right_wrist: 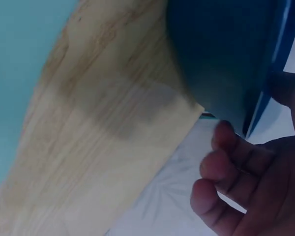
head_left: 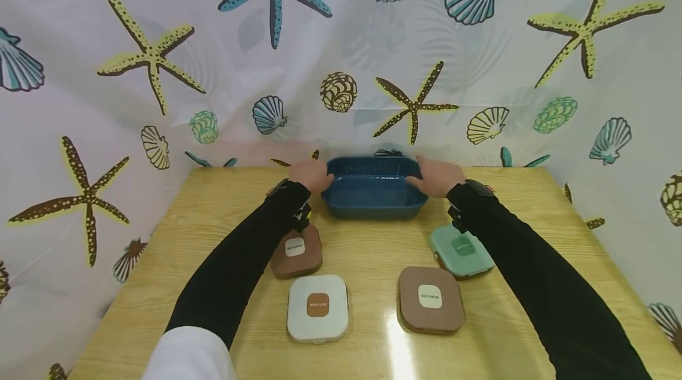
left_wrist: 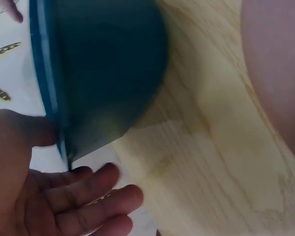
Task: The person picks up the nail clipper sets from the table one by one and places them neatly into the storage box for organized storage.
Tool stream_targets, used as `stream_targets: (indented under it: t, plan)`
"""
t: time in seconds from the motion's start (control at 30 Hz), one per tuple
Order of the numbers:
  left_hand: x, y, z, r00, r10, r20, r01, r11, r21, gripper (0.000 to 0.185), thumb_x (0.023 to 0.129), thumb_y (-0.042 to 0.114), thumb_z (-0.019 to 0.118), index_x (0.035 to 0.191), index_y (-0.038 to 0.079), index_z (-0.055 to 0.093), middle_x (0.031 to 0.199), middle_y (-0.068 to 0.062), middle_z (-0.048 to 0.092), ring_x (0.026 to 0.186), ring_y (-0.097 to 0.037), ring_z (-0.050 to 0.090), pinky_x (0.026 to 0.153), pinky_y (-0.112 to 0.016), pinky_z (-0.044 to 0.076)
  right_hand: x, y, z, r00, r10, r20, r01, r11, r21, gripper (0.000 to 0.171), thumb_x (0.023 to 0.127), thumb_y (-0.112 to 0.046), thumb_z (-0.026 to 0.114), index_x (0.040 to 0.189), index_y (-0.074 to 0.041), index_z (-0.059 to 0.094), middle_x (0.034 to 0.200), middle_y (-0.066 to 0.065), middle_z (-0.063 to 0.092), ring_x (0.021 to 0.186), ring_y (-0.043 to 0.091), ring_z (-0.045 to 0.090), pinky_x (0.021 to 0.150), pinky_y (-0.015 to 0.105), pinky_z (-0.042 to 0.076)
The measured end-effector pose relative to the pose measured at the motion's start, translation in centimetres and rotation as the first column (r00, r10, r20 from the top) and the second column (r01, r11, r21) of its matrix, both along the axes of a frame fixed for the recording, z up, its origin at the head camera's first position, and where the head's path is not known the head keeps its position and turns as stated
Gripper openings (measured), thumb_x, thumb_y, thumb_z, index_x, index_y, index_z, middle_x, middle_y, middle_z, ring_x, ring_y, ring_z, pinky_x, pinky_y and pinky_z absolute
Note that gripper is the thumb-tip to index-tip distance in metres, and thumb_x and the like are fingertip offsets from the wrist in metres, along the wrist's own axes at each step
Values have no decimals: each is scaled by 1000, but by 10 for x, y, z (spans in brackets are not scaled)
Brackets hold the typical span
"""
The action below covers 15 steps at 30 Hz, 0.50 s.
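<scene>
A blue plastic basin stands at the far edge of the wooden table. My left hand holds its left end, the thumb over the rim and the fingers on the outside. At the opposite end my right hand grips the rim the same way. In the left wrist view, the left fingers curl beside the wall of the basin. The right wrist view shows the right thumb over the basin's rim, with the other fingers loosely bent below. Inside, the basin shows only its bare bottom.
Nearer on the table lie several square cases: a brown one partly under the left sleeve, a white one, a brownish-pink one, and a green one beside the right forearm. A seashell-patterned cloth hangs behind.
</scene>
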<state>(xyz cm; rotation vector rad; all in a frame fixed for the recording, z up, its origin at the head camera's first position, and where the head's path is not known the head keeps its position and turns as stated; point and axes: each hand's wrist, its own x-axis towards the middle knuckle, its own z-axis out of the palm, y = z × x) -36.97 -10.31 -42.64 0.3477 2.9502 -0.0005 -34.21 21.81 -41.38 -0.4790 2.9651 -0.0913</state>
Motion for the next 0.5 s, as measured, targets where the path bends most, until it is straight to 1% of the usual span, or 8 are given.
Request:
stream_targets:
  t: [0.03,0.13,0.2,0.27,0.33,0.37,0.43,0.5]
  plan:
    - [0,1,-3,1000,2,-6,-2,1000,-4,38,108,41,46,111,10,67,84,-7,65,79,-25,65,70,-43,46,-1,-1,-4,1000,3,-14,-3,1000,8,76,104,-46,53,156,3,28,109,21,70,87,36,68,67,46,49]
    - [1,1,-16,1000,-3,-25,2,1000,-20,34,109,37,43,106,12,65,85,-7,64,86,-26,66,74,-45,43,-4,-3,-17,998,19,-66,-17,999,27,69,102,-34,57,152,7,33,120,25,66,97,39,68,76,50,52]
    - [-18,-4,-50,994,-46,-98,42,998,-38,41,111,38,35,93,15,64,75,-4,58,76,-23,62,70,-44,40,-5,-2,-24,997,18,-79,-17,1000,21,65,101,-25,57,151,8,33,117,26,67,91,37,68,75,50,53]
    - [-30,-4,-67,997,-34,-68,32,999,-40,44,112,37,31,93,16,64,72,-5,55,74,-23,60,70,-45,38,-5,-2,-29,997,10,-82,-10,1000,5,63,99,-18,55,152,9,31,106,24,68,82,34,67,69,48,52]
    - [-39,-1,-75,1000,8,-21,-8,1000,-12,43,112,34,30,112,12,67,71,-6,58,71,-24,60,70,-45,39,-5,-2,-31,997,-4,-71,2,1000,-18,64,99,-15,52,154,8,28,88,19,68,66,29,62,59,44,46]
    - [-40,1,-75,1000,21,-16,-21,1000,-6,42,112,31,31,125,9,64,70,-7,59,67,-24,59,69,-44,41,-5,-2,-32,997,-7,-73,6,1000,-24,64,99,-15,52,154,9,27,78,16,65,60,27,57,55,42,42]
    - [-17,11,-44,994,89,64,-89,996,-3,46,111,25,38,151,2,42,76,-10,64,70,-26,61,73,-45,45,-5,-2,-32,996,-11,-86,8,1000,-29,64,100,-14,51,154,9,26,67,12,59,54,25,52,51,39,37]
    - [3,16,-24,993,102,52,-102,995,-2,56,111,21,41,158,-2,24,75,-12,65,67,-26,61,73,-44,48,-5,-2,-33,996,-18,-91,15,999,-31,65,100,-14,50,155,8,24,63,10,56,52,24,50,51,38,35]
